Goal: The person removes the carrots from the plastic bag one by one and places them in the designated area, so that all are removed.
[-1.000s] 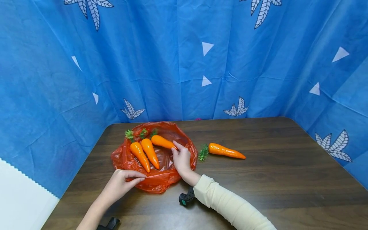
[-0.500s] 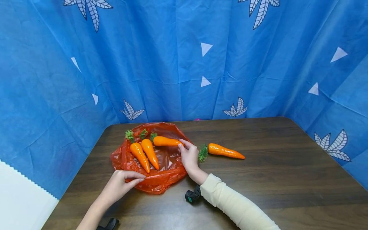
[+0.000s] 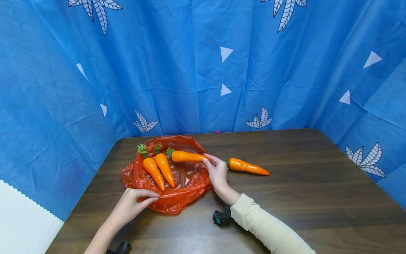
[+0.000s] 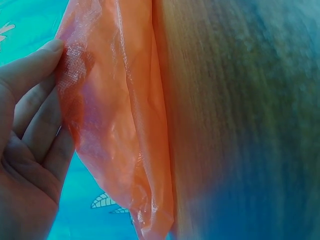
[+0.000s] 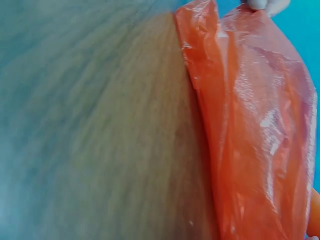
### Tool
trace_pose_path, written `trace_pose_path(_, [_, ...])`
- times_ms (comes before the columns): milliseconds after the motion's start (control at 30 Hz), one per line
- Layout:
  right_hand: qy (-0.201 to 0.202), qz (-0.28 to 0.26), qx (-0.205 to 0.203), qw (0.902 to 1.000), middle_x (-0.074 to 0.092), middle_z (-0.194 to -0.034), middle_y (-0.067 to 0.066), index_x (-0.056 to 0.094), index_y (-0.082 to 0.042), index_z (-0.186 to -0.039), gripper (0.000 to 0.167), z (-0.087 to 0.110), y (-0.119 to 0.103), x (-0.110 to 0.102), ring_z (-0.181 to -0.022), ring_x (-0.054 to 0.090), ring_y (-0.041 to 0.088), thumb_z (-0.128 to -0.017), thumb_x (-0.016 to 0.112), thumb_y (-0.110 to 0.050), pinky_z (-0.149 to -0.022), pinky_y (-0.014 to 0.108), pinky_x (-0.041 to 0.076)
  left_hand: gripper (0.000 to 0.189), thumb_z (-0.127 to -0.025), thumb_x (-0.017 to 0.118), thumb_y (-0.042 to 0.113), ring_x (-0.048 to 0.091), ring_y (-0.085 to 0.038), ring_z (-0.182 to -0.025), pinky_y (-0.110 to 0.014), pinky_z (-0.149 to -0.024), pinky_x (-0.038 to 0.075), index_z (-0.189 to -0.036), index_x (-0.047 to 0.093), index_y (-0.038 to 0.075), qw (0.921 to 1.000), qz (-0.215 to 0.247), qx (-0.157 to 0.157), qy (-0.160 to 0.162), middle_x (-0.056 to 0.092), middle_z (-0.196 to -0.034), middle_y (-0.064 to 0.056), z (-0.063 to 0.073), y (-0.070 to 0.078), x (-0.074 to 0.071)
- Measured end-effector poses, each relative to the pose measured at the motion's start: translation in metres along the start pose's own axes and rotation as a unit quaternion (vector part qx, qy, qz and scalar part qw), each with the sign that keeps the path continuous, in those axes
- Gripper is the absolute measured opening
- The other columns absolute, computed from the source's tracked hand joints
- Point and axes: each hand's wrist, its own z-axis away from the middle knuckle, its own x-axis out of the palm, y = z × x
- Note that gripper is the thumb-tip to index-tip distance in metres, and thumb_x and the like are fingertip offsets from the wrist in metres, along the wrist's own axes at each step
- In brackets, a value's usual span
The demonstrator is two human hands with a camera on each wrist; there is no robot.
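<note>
A thin red plastic bag (image 3: pixel 187 192) lies spread wide at the left of the table. My left hand (image 3: pixel 134 203) pinches its near rim between thumb and fingers; the left wrist view shows the thumb at the edge of the film (image 4: pixel 107 100). With thumb and fingertips, my right hand (image 3: pixel 219 174) holds a carrot (image 3: pixel 187 156) by its narrow tip, its leafy end pointing left over the bag's opening. Two more carrots, one at the left (image 3: pixel 153 173) and one beside it (image 3: pixel 165 170), lie in the bag, green tops toward the far rim.
A single carrot (image 3: pixel 248 166) lies on the brown wooden table (image 3: pixel 301 197) just right of the bag, its green top partly behind my right hand. A blue patterned curtain (image 3: pixel 177 63) hangs behind the table and along both sides.
My right hand has moved right, drawing the held carrot with it, so the carrot now lies more level and farther right. The left hand stays at the bag's rim.
</note>
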Motion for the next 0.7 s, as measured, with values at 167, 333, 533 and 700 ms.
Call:
trace_pose_path(167, [0.005,-0.031,0.016,0.9994,0.063,-0.112,0.017,0.064,0.004,-0.114,0.026,0.0,-0.003,-0.01,-0.099,0.062,0.023,-0.09,0.062,-0.004,-0.08,0.027,0.05,0.01,-0.081,0.073,0.008,0.065,-0.007,-0.079,-0.025,-0.065,0.054,-0.091,0.075,0.01,1.0,0.002,0.0,0.003,0.07,-0.084,0.008,0.0,-0.001,0.001])
trace_pose_path(333, [0.005,-0.053,0.032,0.9981,0.063,-0.111,0.018,0.064,0.005,-0.114,0.026,0.001,-0.008,-0.017,-0.097,0.063,0.022,-0.089,0.063,-0.004,-0.08,0.028,0.05,0.01,-0.081,0.073,0.009,0.064,-0.006,-0.08,-0.023,-0.066,0.053,-0.091,0.075,0.009,1.0,0.003,-0.009,-0.002,0.07,-0.084,0.008,0.001,0.0,0.0])
trace_pose_path(533, [0.01,-0.066,0.046,0.9967,0.064,-0.107,0.019,0.061,0.01,-0.115,0.03,0.002,-0.013,-0.027,-0.096,0.063,0.027,-0.089,0.062,-0.004,-0.078,0.029,0.051,0.009,-0.08,0.074,0.008,0.065,-0.006,-0.079,-0.024,-0.064,0.054,-0.09,0.075,0.008,1.0,0.001,0.007,0.006,0.07,-0.083,0.007,0.0,-0.001,0.001])
trace_pose_path(700, [0.014,-0.066,0.053,0.9963,0.065,-0.104,0.02,0.063,0.008,-0.113,0.027,0.003,-0.019,-0.039,-0.095,0.063,0.03,-0.09,0.062,-0.005,-0.076,0.029,0.052,0.01,-0.08,0.073,0.008,0.065,-0.006,-0.079,-0.023,-0.064,0.053,-0.09,0.075,0.008,0.9999,0.0,0.012,0.008,0.07,-0.083,0.007,0.0,-0.001,0.001])
